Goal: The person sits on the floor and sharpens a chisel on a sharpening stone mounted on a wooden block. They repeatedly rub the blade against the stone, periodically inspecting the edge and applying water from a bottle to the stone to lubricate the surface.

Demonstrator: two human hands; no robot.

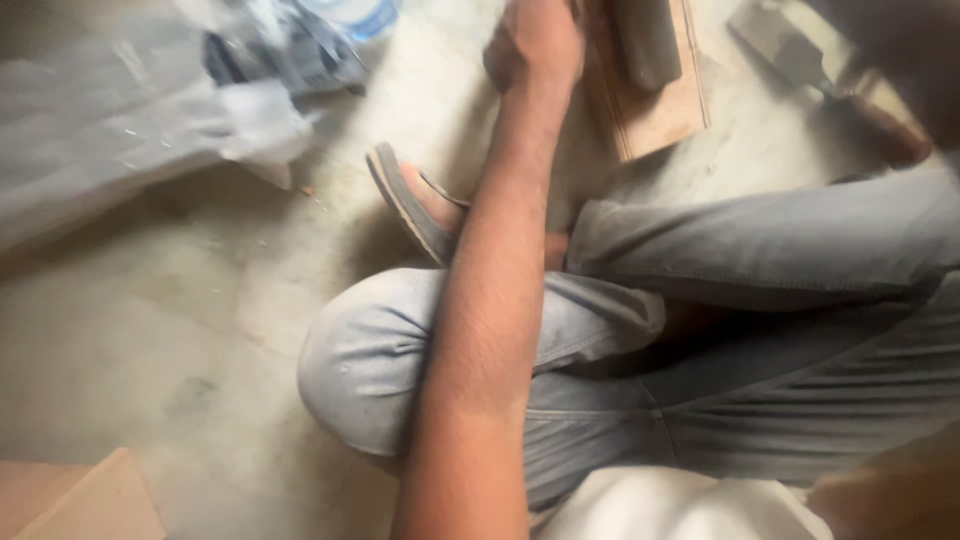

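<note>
— Up at the top edge, the left hand (535, 40) lies on a wooden board (655, 105) on the floor (150, 330), perhaps steadying it.

— Gripping it?

— Fingers are cut off; impossible to tell. A dark block (645, 40) rests on the board.

— The right hand?

— Only a blur at the lower corner, probably an arm.

1. My left arm runs up the middle of the view, stretched out nearly straight, forearm bare.
2. My left hand (535, 42) is at the top edge, back of the hand toward me, fingers curled away and hidden; I can't tell how they are set.
3. My right hand is not visible; only a blurred patch of arm shows at the lower right corner.
4. I'm sitting low, knees bent, left arm crossing over my leg.
</note>
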